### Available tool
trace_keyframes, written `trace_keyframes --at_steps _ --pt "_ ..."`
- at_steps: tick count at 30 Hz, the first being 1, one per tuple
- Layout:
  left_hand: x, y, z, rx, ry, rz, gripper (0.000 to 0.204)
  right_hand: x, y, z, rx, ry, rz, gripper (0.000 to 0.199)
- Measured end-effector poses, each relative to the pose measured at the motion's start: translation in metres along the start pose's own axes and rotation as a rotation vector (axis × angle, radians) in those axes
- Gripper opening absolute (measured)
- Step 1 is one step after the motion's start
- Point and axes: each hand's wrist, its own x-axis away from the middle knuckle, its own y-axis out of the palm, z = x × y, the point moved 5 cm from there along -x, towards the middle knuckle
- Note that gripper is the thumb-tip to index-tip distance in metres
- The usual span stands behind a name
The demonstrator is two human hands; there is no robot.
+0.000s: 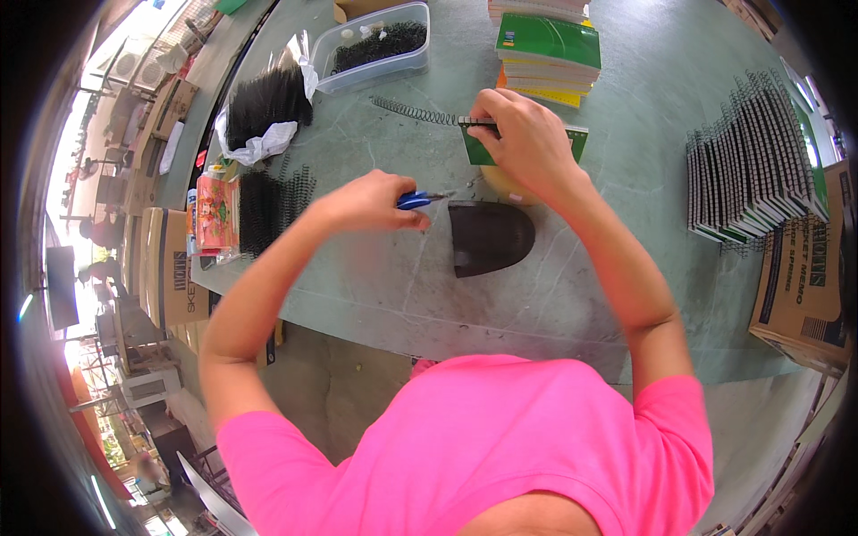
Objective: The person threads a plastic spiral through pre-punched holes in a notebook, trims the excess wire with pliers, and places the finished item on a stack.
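Pliers sit gripped in the left hand, tips apart from the coil; the right hand pinches the green pad by its bound edge over the table, the coil trailing out leftward; a firm, level pinch should stop slipping; plier tips are best brought square to the wire, clear of fingertips, away from the stack beyond.

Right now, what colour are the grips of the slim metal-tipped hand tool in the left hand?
Blue grips, best seen in the head view.
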Motion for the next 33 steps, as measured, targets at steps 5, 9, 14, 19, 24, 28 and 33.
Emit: trace_keyframes --at_steps 5,9,14,19,24,28,33 --pt "-0.002 0.020 0.007 -0.254 0.224 0.719 0.043 0.008 -0.028 0.020 -0.032 0.150 -0.132 0.026" --pt "-0.018 0.049 0.074 0.019 0.365 0.653 0.038 0.030 -0.035 0.078 -0.524 0.356 -0.164 0.025" --pt "0.012 -0.013 0.063 0.299 0.323 0.706 0.037 0.048 -0.013 0.074 -0.880 0.511 -0.075 0.028" --pt "0.022 -0.037 0.050 0.132 0.105 0.962 0.041 0.044 -0.011 0.072 -0.935 0.354 -0.120 0.029" --pt "0.033 -0.052 0.067 0.254 0.229 0.999 0.047 0.048 -0.017 0.070 -0.854 0.328 -0.074 0.024" --pt "0.020 -0.038 0.073 0.108 0.164 1.058 0.046 0.049 -0.017 0.068 -0.850 0.323 -0.094 0.025" --pt "0.031 -0.062 0.077 0.235 0.316 1.184 0.041 0.052 -0.016 0.077 -0.870 0.298 -0.062 0.027"
